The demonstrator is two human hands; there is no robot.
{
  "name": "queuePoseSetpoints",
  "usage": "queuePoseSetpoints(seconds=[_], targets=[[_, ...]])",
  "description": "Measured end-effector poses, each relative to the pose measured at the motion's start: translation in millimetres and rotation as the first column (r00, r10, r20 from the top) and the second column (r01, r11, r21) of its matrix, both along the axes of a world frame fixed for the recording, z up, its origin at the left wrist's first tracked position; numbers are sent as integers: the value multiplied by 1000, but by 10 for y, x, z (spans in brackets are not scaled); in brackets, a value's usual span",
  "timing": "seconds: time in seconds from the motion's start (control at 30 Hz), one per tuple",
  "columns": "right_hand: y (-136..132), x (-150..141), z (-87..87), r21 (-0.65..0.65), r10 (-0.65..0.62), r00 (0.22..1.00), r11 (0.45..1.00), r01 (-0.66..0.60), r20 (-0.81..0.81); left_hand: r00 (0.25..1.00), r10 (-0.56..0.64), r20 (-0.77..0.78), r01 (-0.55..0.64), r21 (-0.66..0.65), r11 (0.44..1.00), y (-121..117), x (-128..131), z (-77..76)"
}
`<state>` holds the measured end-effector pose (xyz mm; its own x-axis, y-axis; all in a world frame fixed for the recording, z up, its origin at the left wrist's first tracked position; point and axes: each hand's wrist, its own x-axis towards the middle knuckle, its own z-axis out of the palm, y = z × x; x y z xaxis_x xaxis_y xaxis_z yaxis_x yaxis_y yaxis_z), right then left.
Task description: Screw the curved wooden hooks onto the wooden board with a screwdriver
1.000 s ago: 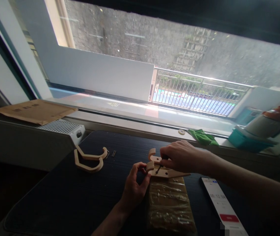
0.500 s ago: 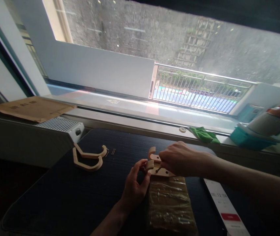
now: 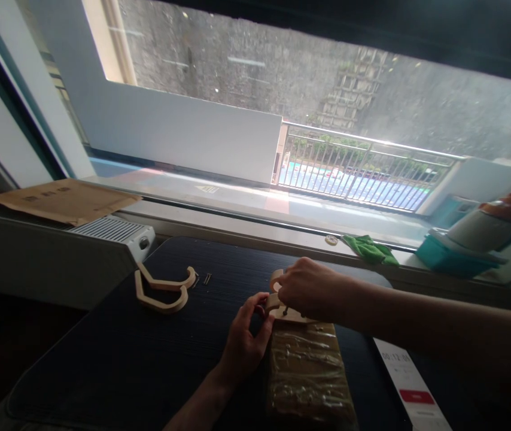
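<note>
My left hand (image 3: 249, 332) is closed round the curved end of a light wooden hook (image 3: 272, 303), which lies on a block wrapped in brown tape (image 3: 307, 371). Over the hook's straight part, my right hand (image 3: 307, 286) is closed with its fingers pointing down. What those fingers hold, if anything, is hidden. Just below them a small dark screw (image 3: 285, 311) shows at the hook. Behind it, a second wooden hook (image 3: 276, 279) is mostly covered by my right hand.
Two angled wooden hooks (image 3: 161, 304) lie at the table's left, beside a few loose screws (image 3: 207, 279). A phone (image 3: 410, 383) with a running timer lies at right. On the sill are a roll of tape (image 3: 331, 240), a green cloth (image 3: 370, 249) and a teal box (image 3: 453, 257). A brown envelope (image 3: 58, 200) lies left.
My right hand has shifted slightly left and now covers more of the rear hook and of the front hook's straight part. My left hand keeps its hold. The view has tilted a little.
</note>
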<state>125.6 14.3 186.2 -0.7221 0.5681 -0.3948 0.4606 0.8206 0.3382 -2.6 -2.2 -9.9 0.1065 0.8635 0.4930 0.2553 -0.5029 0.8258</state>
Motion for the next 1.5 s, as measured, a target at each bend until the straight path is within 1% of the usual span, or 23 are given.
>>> queuePoseSetpoints(seconds=[0.07,0.17,0.23,0.33,0.4,0.47,0.63,0.7,0.8,0.87,0.93,1.0,1.07,1.13,1.17,1.2,1.27,1.37,1.5], targets=[[10,2,1,-21,-4,1000,1000,4,-9,1000,0,-2,0,-3,1000,-5,0,7],[47,62,5,-32,-74,995,997,72,-64,1000,3,-3,-3,-4,1000,-5,2,10],[76,112,9,-45,-155,983,987,152,-93,1000,9,-3,-9,0,1000,-3,4,10],[105,156,5,-75,-313,941,949,305,-131,1000,12,-3,-12,4,1000,0,7,10],[109,156,-7,-74,-357,923,934,350,-142,1000,13,-1,-13,9,1000,2,7,10],[103,139,-20,-66,-323,937,946,317,-130,1000,15,1,-15,15,1000,3,5,8],[34,51,-2,-21,-146,987,989,145,-70,1000,6,-5,-6,12,1000,0,0,1],[4,8,18,-8,-73,997,997,73,-37,1000,0,-7,0,4,1000,-2,0,9],[-6,-35,26,-35,-28,999,999,29,16,1000,-6,-7,6,-12,1000,-3,2,26],[16,-33,15,-66,-66,998,996,66,-1,1000,-7,-6,7,-21,1000,-1,4,30],[54,-1,1,-84,-120,991,990,115,-54,1000,-5,-5,5,-27,1000,0,6,26],[101,53,-3,-115,-208,971,974,194,-116,1000,-3,-4,2,-29,1000,0,7,19],[143,111,4,-177,-334,931,935,308,-147,1000,-1,-4,1,-26,1000,-1,7,17],[168,152,11,-248,-456,880,875,416,-132,1000,-1,-4,1,-22,1000,-3,5,22],[172,160,10,-256,-485,867,858,445,-117,1000,-1,-4,1,-19,1000,-3,5,25],[170,160,8,-247,-490,865,856,454,-106,1000,0,-3,0,-17,1000,-3,4,29],[151,130,2,-199,-432,895,892,406,-113,1000,0,-1,0,-10,1000,-1,3,31],[94,33,17,-122,-281,957,955,271,-73,1000,-4,0,4,-6,1000,5,0,22],[10,-80,64,-56,-104,995,993,104,13,1000,-8,-4,8,-11,1000,6,-2,11]])
